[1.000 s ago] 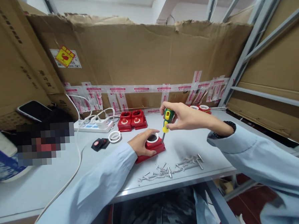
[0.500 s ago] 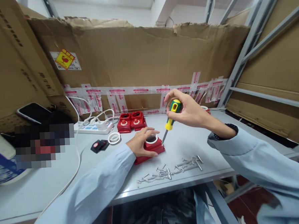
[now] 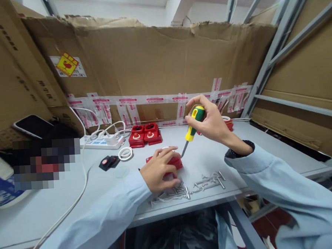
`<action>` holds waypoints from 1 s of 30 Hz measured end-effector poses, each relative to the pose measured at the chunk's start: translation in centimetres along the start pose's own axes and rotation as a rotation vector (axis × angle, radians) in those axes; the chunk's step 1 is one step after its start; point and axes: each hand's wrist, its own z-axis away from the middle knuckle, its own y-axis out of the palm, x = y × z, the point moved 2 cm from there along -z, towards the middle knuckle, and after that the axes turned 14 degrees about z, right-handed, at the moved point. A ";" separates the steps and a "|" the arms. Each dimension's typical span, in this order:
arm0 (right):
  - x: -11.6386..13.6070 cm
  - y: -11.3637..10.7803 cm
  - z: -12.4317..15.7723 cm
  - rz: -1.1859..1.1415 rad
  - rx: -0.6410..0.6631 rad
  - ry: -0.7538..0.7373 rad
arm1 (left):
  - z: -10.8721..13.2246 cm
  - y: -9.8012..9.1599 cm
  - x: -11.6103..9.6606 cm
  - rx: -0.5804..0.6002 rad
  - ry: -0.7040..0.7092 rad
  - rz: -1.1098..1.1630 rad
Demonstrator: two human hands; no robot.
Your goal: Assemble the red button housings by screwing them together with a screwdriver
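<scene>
My left hand lies over a red plastic housing on the table, fingers bent across it. Its thumb is apart from the fingers, close above a pile of loose screws. The hand covers much of the housing and its white ring. In my right hand is a screwdriver with a yellow and green handle, held tilted. Its tip meets the right end of the housing; whether it sits in a screw is too small to tell. More metal bolts lie to the right of the pile.
Two red housings stand at the back beside a white power strip. White rings and black square pieces lie on the left. A white cable crosses the table. Cardboard walls the back.
My left hand has moved toward me and its fingers have bent more. The red housing has turned, its left end swinging away from me. The screwdriver handle has shifted slightly right.
</scene>
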 end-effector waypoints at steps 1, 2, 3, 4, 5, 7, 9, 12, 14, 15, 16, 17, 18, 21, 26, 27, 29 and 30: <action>-0.1 0.2 0.0 0.012 -0.007 0.003 | 0.0 0.4 -0.3 0.022 0.011 -0.023; -0.2 0.4 0.1 0.023 -0.002 0.003 | 0.1 0.7 -0.5 0.046 0.020 -0.040; -0.2 0.5 0.1 0.029 0.006 0.000 | 0.1 1.0 -0.7 0.069 0.025 -0.051; -0.2 0.7 0.2 0.033 0.012 -0.003 | 0.1 1.2 -0.8 0.089 0.031 -0.053; -0.2 0.8 0.2 0.035 0.015 -0.007 | 0.1 1.4 -0.8 0.102 0.037 -0.048; -0.2 0.9 0.2 0.032 0.010 -0.014 | 0.1 1.3 -0.7 0.097 0.042 -0.024; -0.3 0.9 0.2 0.028 -0.007 -0.012 | 0.0 0.9 -0.6 0.049 0.027 -0.010; -0.5 0.9 0.1 0.041 -0.061 0.005 | 0.0 -0.2 0.3 -0.079 -0.075 -0.045; -0.7 1.1 -0.1 0.062 -0.096 0.009 | 0.1 -0.8 1.4 -0.151 -0.198 -0.067; -0.8 1.3 -0.2 0.071 -0.106 0.007 | 0.2 -0.9 2.2 -0.159 -0.264 -0.055; -0.9 1.5 -0.2 0.079 -0.110 0.002 | 0.3 -0.9 2.9 -0.144 -0.322 -0.024; -1.1 1.8 -0.3 0.084 -0.109 -0.002 | 0.5 -0.9 3.7 -0.109 -0.367 0.027; -1.3 2.2 -0.4 0.085 -0.103 -0.002 | 0.6 -0.8 4.5 -0.075 -0.393 0.089; -1.8 3.4 -0.5 0.066 -0.081 0.020 | 0.7 -0.9 6.0 -0.005 -0.352 0.250; -2.4 4.9 -0.4 0.057 -0.037 0.026 | 0.7 -1.4 6.7 0.036 -0.237 0.391; -2.5 5.1 -0.3 0.061 -0.026 0.022 | 0.6 -1.4 6.7 0.039 -0.235 0.399; -2.6 5.3 -0.3 0.070 -0.018 0.020 | 0.6 -1.4 6.7 0.042 -0.240 0.410; -2.7 5.4 -0.3 0.075 -0.021 0.024 | 0.6 -1.4 6.7 0.043 -0.245 0.414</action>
